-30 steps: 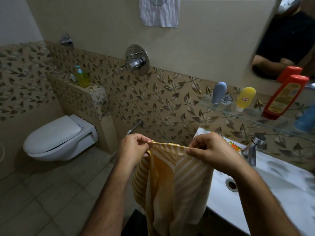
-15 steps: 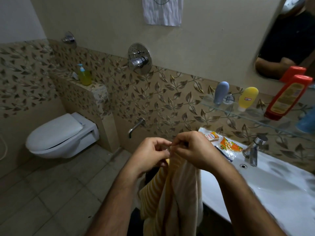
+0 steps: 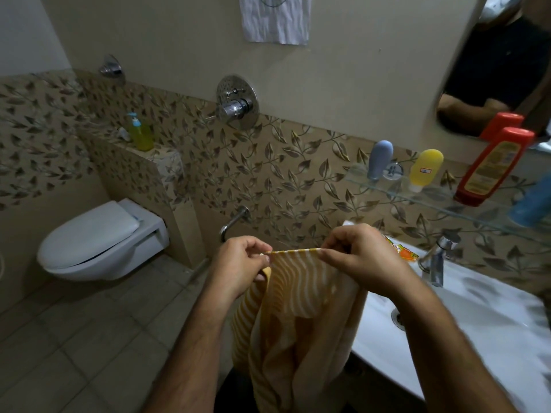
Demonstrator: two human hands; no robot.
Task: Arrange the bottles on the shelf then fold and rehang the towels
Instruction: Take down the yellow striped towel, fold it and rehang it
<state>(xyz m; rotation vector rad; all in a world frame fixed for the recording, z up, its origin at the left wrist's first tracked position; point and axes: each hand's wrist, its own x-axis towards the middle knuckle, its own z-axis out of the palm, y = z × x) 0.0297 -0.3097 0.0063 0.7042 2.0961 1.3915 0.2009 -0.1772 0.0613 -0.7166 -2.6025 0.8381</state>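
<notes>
A yellow-and-white striped terry towel is held up in front of the white ceramic washbasin, its top edge pinched taut between the left hand and the right hand, fingers of both curled round the cloth while the rest hangs in loose folds. On the glass wall shelf a grey-blue squeeze bottle, a yellow squeeze bottle and a tall red bottle are seen already ranged in a row. For a clean fold, the corners would best be matched and the edge kept level before the hands are brought together.
</notes>
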